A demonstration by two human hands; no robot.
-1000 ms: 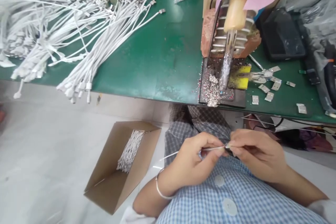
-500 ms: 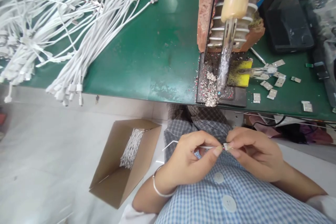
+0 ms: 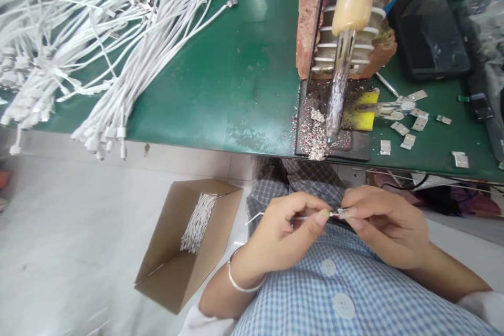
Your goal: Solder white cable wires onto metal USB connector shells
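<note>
A person seated at a green counter (image 3: pixel 244 79) holds a thin white cable (image 3: pixel 307 217) in the lap, directly below the soldering iron (image 3: pixel 339 89) and nearer the body than the counter's front edge. The cable lies almost level across the view. Its long axis runs from the person's left to the right, and its metal plug (image 3: pixel 340 213) points to the right. The plug is small and silvery, with bare metal showing at its tip. The loose tail comes out past the knuckles and bends down, left of the iron.

The left hand (image 3: pixel 281 233) pinches the cable between thumb and forefinger just behind the plug. The right hand (image 3: pixel 388 226) closes its fingertips on the plug itself, so the two hands nearly touch. A pale bracelet (image 3: pixel 238 283) circles the left wrist.

The soldering iron rests tip-down in its stand, pointing toward the person, over a black tray (image 3: pixel 356 149) strewn with solder scraps. A yellow sponge (image 3: pixel 360 115) lies just right of the iron's tip. Small metal shells (image 3: pixel 409 126) are scattered farther right. A large heap of white cables (image 3: pixel 98 52) spreads well to the left of the iron. On the floor, below and left of the iron, an open cardboard box (image 3: pixel 177 268) holds a bundle of similar cables.
</note>
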